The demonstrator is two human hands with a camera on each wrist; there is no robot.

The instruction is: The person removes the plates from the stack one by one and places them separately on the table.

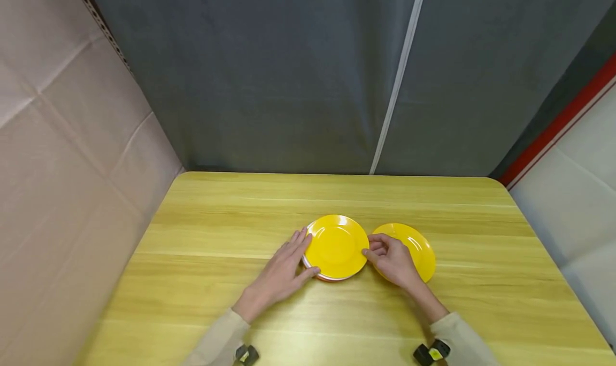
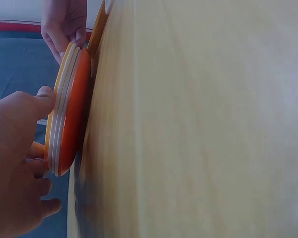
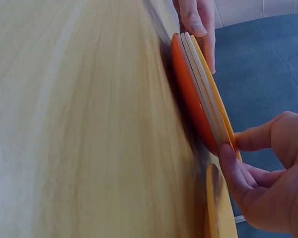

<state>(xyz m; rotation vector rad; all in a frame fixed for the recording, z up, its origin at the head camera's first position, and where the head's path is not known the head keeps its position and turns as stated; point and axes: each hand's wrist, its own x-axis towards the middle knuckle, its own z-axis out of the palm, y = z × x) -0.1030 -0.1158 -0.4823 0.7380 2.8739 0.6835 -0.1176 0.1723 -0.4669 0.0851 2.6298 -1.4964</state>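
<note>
A yellow plate (image 1: 335,248) lies on top of a stack in the middle of the table. Beneath it, the left wrist view shows pale plate rims and an orange plate (image 2: 76,119) at the bottom. My left hand (image 1: 283,274) touches the stack's left edge with fingers and thumb fairly straight. At the right edge, my right hand (image 1: 395,261) pinches the top yellow plate's rim between thumb and fingers. A second yellow plate (image 1: 420,248) sits on the table just right of the stack, partly hidden under my right hand and forearm.
The wooden table (image 1: 231,216) has rounded far corners. Behind it hangs a dark grey curtain (image 1: 269,77) with a pale vertical strip. Pale cloth walls (image 1: 62,168) stand at the left and right, the right one with a red border.
</note>
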